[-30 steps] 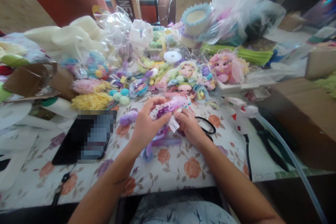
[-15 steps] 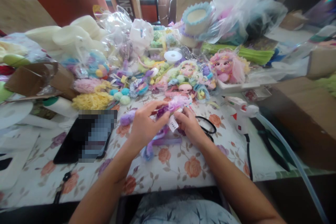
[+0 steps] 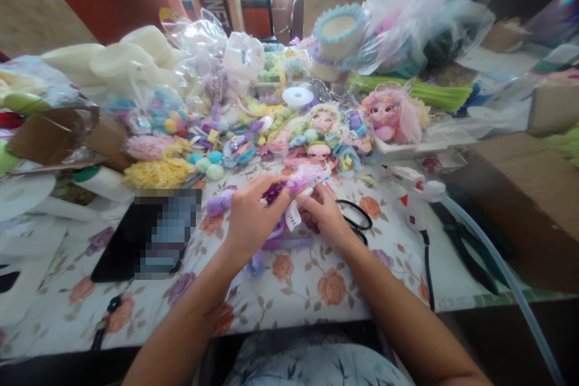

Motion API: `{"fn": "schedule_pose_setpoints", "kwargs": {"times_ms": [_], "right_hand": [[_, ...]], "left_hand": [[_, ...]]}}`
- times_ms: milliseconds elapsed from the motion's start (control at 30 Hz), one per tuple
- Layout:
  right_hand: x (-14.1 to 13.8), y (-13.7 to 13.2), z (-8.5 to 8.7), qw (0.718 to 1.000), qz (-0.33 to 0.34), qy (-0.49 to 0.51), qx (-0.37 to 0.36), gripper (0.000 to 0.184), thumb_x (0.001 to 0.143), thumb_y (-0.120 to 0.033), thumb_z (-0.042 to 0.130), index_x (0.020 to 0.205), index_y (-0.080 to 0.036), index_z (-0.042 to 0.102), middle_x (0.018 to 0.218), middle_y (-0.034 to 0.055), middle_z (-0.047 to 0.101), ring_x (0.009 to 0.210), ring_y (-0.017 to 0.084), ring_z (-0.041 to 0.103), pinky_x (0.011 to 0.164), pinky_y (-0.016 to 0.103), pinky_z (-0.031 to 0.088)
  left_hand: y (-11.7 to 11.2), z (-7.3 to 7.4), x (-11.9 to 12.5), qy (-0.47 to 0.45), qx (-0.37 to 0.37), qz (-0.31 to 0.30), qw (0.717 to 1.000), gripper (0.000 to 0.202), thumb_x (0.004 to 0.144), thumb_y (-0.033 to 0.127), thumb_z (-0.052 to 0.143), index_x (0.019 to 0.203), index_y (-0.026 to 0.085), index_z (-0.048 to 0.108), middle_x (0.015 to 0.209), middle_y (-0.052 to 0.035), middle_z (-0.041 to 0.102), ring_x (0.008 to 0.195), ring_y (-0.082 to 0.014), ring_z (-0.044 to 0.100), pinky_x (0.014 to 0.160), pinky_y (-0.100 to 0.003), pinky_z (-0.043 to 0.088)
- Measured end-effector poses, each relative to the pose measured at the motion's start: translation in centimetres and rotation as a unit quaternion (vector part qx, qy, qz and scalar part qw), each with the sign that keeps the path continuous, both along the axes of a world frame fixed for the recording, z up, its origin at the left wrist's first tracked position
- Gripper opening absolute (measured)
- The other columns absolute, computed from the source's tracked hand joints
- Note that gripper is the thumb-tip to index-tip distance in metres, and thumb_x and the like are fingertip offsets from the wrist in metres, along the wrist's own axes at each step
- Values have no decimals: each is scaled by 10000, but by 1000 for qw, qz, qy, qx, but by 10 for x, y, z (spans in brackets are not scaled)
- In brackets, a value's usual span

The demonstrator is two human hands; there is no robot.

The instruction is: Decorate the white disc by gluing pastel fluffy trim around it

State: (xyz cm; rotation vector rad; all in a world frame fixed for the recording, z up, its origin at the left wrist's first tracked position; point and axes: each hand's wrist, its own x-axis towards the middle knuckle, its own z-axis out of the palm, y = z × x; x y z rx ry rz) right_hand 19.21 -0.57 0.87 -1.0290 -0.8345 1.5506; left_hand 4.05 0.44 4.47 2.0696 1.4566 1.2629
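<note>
My left hand pinches a fluffy purple and pink craft piece from its left side, fingers curled over the top. On the opposite side, my right hand grips the same piece with thumb and fingers closed. Between the two hands hangs a small white label with dark print. The front of the piece is turned away and partly covered by my fingers. Below my hands, a lilac fuzzy strip lies on the cloth. A purple tuft rests just left of my left hand.
Black-handled scissors lie beside my right wrist. Farther right are a white glue gun and dark green pliers. At left sit a tablet and yellow yarn. Decorated dolls and plastic bags crowd the back.
The white label has shifted slightly left and tilted. Both hands keep hold of the purple piece, with only small finger movements.
</note>
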Motion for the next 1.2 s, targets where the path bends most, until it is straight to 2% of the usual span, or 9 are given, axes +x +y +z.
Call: {"fn": "schedule_pose_setpoints", "kwargs": {"times_ms": [133, 233, 333, 433, 533, 633, 767, 933, 1200], "right_hand": [[0, 1, -4, 1000, 7, 17, 1, 389, 703, -416, 786, 895, -226, 507, 767, -46, 596, 648, 150, 647, 552, 281, 570], [1, 3, -9, 999, 12, 41, 3, 372, 728, -429, 780, 860, -226, 497, 737, -43, 617, 629, 148, 646, 535, 270, 560], [2, 4, -12, 997, 4, 71, 0, 369, 733, -430, 785, 818, -224, 490, 702, -45, 621, 605, 138, 633, 526, 267, 566], [2, 4, -8, 994, 4, 106, -19, 353, 722, -454, 777, 803, -214, 531, 725, -22, 657, 641, 149, 656, 585, 296, 603], [3, 3, -1, 989, 32, 139, -32, 356, 713, -502, 760, 799, -192, 607, 725, 3, 688, 652, 152, 675, 630, 294, 613], [2, 2, 2, 986, 45, 156, -34, 355, 716, -507, 756, 790, -178, 645, 719, 12, 701, 673, 159, 688, 648, 285, 614], [2, 2, 0, 985, 37, 166, -30, 325, 728, -473, 762, 815, -182, 648, 725, 6, 717, 652, 153, 690, 635, 278, 611], [2, 2, -2, 984, 54, 171, -24, 299, 764, -455, 734, 830, -187, 619, 734, 12, 732, 668, 165, 713, 651, 289, 611], [2, 1, -2, 984, 74, 163, -10, 299, 779, -460, 711, 850, -187, 611, 744, 30, 749, 674, 173, 723, 653, 289, 609]], "left_hand": [[-1, 2, -3, -51, -26, -21, 998, 155, 919, 315, 616, 1000, 248, 730, 995, -2, 764, 881, -174, 703, 824, -300, 561], [-4, 8, -3, -115, 8, -14, 993, 171, 968, 299, 551, 992, 228, 705, 1029, -20, 744, 965, -175, 689, 891, -314, 546], [-5, 13, -5, -213, 67, -2, 975, 253, 999, 262, 474, 797, 223, 621, 863, -13, 680, 919, -176, 676, 912, -358, 539], [-5, 14, -8, -287, 95, 37, 952, 345, 996, 257, 456, 654, 230, 500, 678, 11, 543, 731, -162, 638, 767, -351, 557], [-6, 10, -11, -241, 95, 70, 963, 313, 959, 262, 548, 649, 223, 560, 690, 13, 589, 729, -154, 637, 766, -337, 557], [-10, 1, -10, -192, 51, 49, 979, 81, 906, 252, 643, 968, 232, 691, 999, -14, 705, 955, -168, 673, 872, -329, 568], [-13, -11, -2, -142, 21, -17, 990, 366, 911, 311, 639, 1266, 237, 588, 1212, -62, 675, 1120, -207, 650, 964, -381, 554], [-8, -18, 3, -13, 95, -3, 995, 384, 886, 292, 681, 1251, 218, 585, 1172, -69, 701, 1085, -216, 670, 965, -383, 551], [-8, -23, 3, 100, 247, 37, 963, 343, 898, 171, 652, 1237, 185, 599, 1071, -63, 753, 957, -177, 728, 862, -260, 567]]}}
